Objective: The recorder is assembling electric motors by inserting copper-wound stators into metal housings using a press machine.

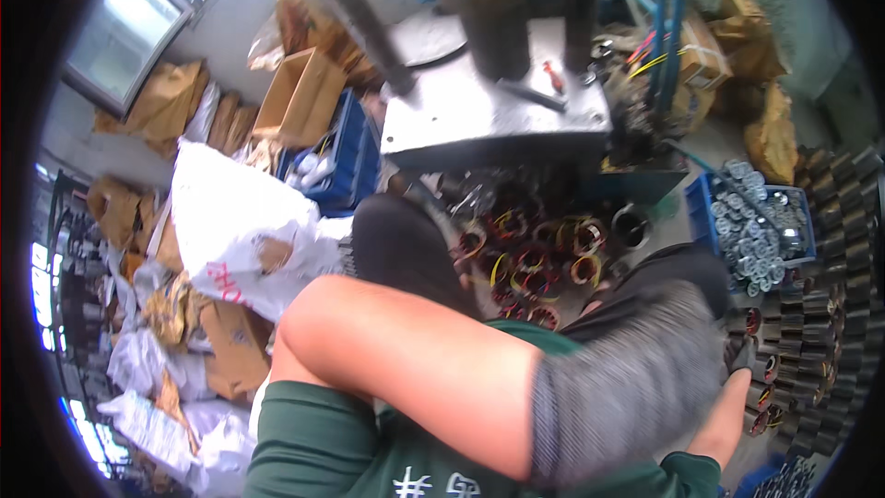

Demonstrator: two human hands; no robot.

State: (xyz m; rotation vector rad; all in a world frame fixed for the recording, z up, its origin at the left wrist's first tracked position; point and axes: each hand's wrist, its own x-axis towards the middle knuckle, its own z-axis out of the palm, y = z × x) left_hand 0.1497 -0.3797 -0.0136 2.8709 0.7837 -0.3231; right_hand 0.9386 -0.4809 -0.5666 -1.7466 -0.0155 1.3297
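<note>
My left forearm crosses in front of my body toward the right. My left hand [636, 383] wears a grey knit glove and is smeared by motion, so its fingers cannot be made out. Past it, at the right, my right hand [740, 353] in a dark glove reaches to the near side of the stacked metal cylinders [816, 314]. What its fingers do is hidden. Some cylinders beside that hand show copper-coloured windings and coloured wires inside. Between my knees, several wound motor stators [535, 263] with red and yellow wires lie on the floor.
Ahead stands a press with a steel plate [429, 124], a thick ram [493, 28] and a red-handled tool [553, 78]. A blue crate [701, 212] of silvery round parts sits at the right. A white sack [230, 221], a wooden box [300, 97] and cardboard [230, 346] crowd the left.
</note>
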